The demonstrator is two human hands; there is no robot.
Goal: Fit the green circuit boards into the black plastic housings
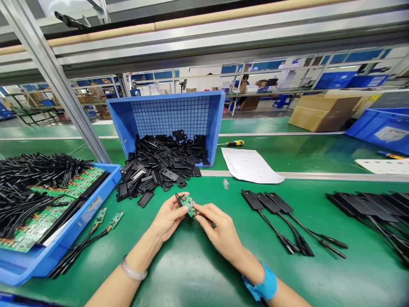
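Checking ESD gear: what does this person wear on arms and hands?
No gloves on the left hand or right hand, and no sleeves in view. A pale bangle circles the left wrist; a bright blue strap wraps the right wrist.

The bench has a green covering, smooth and glossy, which reflects the lamps, and the board looks like rigid green laminate. The covers in the pile are black plastic, mostly matt with a little sheen on the edges. The crate behind them is smooth blue plastic with a moulded grid on its bottom, and the cables have a black matt skin like rubber. The sheet is white matt paper, the box is brown cardboard, the post is grey metal with a dull finish, and the wristband looks like smooth blue plastic.
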